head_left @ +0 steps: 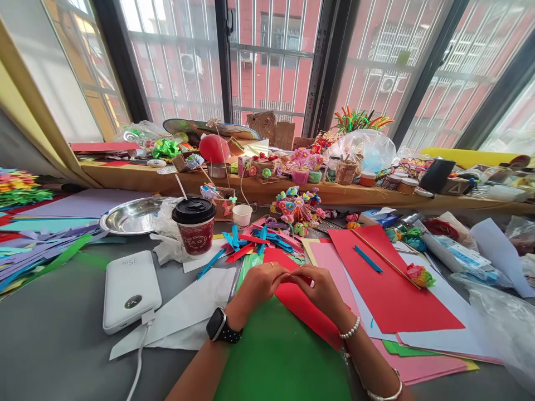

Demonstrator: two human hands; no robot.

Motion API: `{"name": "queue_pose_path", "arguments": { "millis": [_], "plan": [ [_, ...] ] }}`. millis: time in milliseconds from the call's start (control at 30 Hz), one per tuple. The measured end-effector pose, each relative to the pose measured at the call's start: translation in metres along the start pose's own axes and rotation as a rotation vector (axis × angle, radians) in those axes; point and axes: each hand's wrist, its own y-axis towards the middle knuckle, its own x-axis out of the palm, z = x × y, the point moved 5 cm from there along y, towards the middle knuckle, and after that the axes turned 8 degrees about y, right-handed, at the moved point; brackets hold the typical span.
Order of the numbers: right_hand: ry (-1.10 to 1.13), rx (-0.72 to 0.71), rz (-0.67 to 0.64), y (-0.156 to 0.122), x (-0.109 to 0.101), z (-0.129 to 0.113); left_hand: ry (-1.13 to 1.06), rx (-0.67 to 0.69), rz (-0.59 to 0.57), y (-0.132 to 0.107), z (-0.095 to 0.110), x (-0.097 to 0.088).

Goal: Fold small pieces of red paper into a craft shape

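"Where are the hands?"

"Over the table: the left hand and the right hand meet, fingers against fingers."

"Gripping anything?"

"They're bent with the tips drawn together, but I can't tell whether something is pinched there; the spot is too small and covered."

"And the red paper?"

"Right beneath the fingers, slanting out under the right hand, partly over a green sheet."

"What's either side of them?"

"Left, a white power bank with its cable plugged in. Right, a larger red sheet carrying a thin stick and a paper flower."

"Just past the fingers?"

"A loose heap of blue strips, some red among them; beyond and to the left, a lidded cup."

"Farthest off?"

"Well beyond the fingers, a bunch of bright flowers, then a ledge crowded with small crafts and a red ball. Barred windows stand behind."
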Motion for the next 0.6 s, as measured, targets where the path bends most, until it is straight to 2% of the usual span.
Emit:
{"name": "queue_pose_path", "arguments": {
  "millis": [267,367,467,533,600],
  "plan": [
    [-0.095,0.029,0.085,0.003,-0.015,0.017,0.07,-0.027,0.07,-0.001,-0.009,-0.006],
    [-0.148,0.039,0.1,0.004,-0.019,0.025,0.121,-0.016,0.058,-0.001,-0.009,-0.004],
    [-0.183,0.074,0.177,0.004,-0.03,0.031,0.169,-0.05,0.069,-0.001,-0.012,-0.006],
    [-0.147,0.1,0.268,0.003,-0.038,0.03,0.165,-0.071,0.091,-0.002,-0.012,-0.009],
    [-0.023,0.063,0.253,0.003,-0.037,0.022,0.135,-0.058,0.084,-0.002,-0.009,-0.009]
  ]
}}
